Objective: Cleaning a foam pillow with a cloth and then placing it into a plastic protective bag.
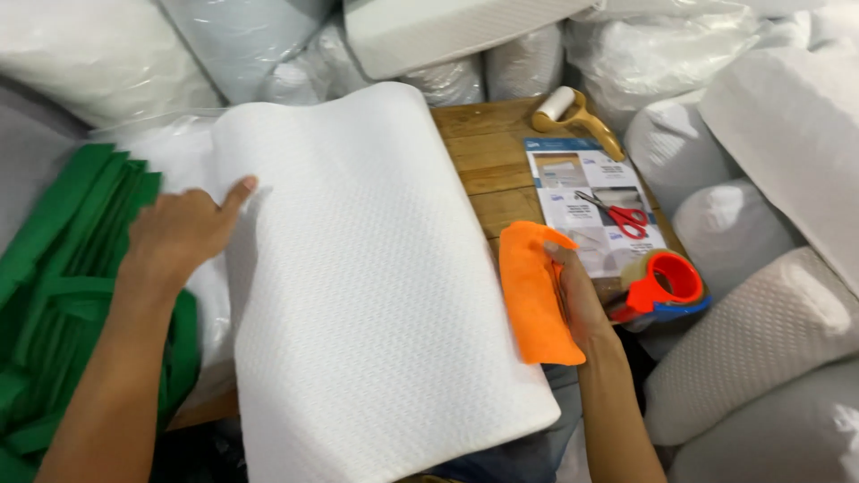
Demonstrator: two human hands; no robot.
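Observation:
A large white contoured pillow (367,268) with a textured knit cover lies across a wooden table (488,156). My left hand (183,228) rests on the pillow's left edge, thumb pointing up onto the cover, fingers curled. My right hand (577,295) grips a folded orange cloth (532,291) held flat against the pillow's right side. A clear plastic bag (165,148) lies under the pillow's left part.
Green fabric bags (63,268) are stacked at left. On the table's right lie a printed leaflet (582,192), red-handled scissors (622,215), an orange tape dispenser (667,282) and a lint roller (573,112). Bagged and bare white pillows (761,313) surround the table.

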